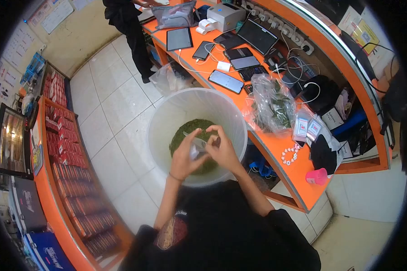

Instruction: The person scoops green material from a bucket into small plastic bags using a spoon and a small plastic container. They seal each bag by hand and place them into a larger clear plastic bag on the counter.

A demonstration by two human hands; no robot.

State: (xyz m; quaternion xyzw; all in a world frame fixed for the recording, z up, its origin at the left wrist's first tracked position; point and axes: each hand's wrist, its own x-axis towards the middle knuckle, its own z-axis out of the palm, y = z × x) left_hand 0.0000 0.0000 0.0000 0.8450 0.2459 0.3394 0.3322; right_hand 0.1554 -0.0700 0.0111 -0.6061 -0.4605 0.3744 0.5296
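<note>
At the far left of the frame stands an orange shelf point(44, 135) of packets. In the upper left, another person point(133, 38) in dark clothes stands near the counter point(276, 147). At centre, a translucent tub point(157, 151) contains green flakes point(180, 137). Over its mouth, the left hand point(183, 159) curls its fingers and thumb around a small clear bag point(197, 148), gripping it. The bag lies between the two hands, above the flakes. To its right, the right hand point(224, 154) has bent fingers at the bag's edge; whether they pinch it cannot be told. Right of the tub, the counter bears a phone point(226, 81), a plastic sack point(276, 106) of leaves, a bracelet point(290, 156) and a pink cup point(317, 176).
</note>
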